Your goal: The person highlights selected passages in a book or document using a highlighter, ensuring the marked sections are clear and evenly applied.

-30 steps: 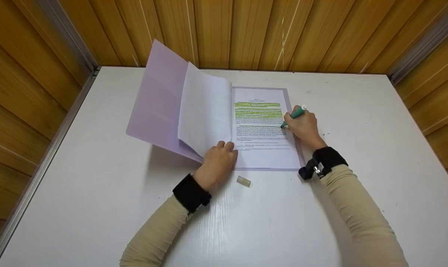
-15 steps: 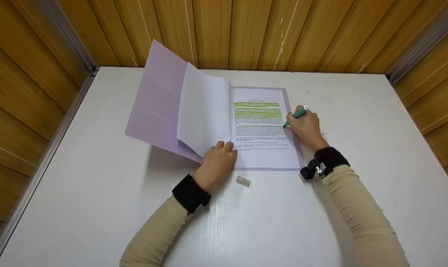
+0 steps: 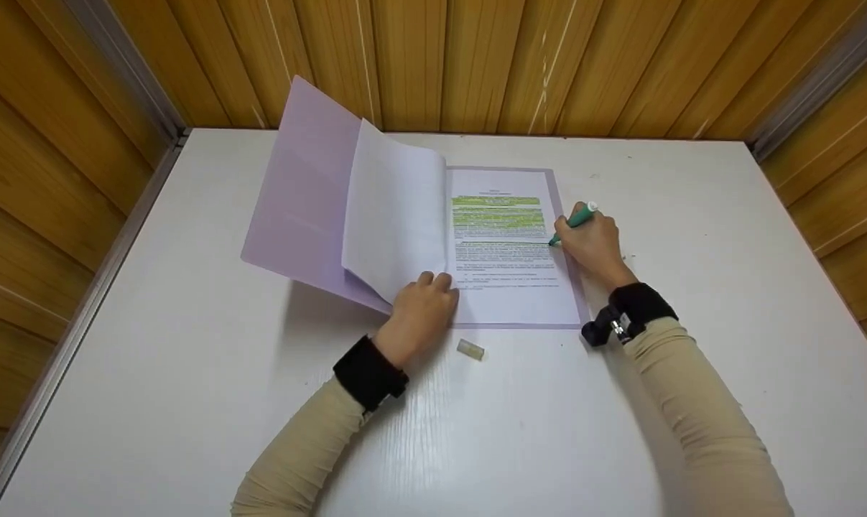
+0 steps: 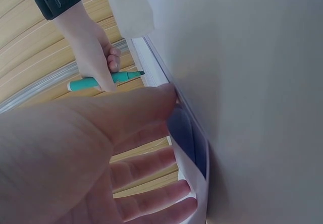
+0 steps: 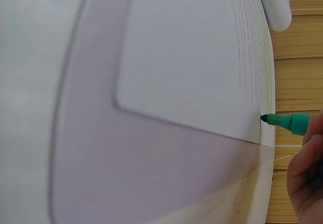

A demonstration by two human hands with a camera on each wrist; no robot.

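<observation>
A green marker [image 3: 578,217] is gripped by the right hand [image 3: 592,244], fingers curled round its barrel, with the white end pointing up and away from the person. Its tip is set at the right edge of the printed page [image 3: 512,273], level with the line just below the green-highlighted block of text [image 3: 498,212]. In the right wrist view the tip [image 5: 264,118] is seen touching the margin of the page, beside the line ends.

The page is laid in an open lilac folder [image 3: 300,194] on the white table [image 3: 153,373], toward the far middle of it. The folder's front cover is raised at the left, and a turned sheet [image 3: 396,215] is held up beside it. The lower edge of that sheet, near the fold, is pressed by the left hand [image 3: 420,316], whose fingers are seen fairly straight and relaxed in the left wrist view [image 4: 75,168]; nothing is clasped by it.

A small pale cap [image 3: 470,350] is lying on the table just in front of the folder, near the left hand and not touched by either hand. Black bands are worn on both wrists. Wooden panels [image 3: 476,64] are seen behind the table.
</observation>
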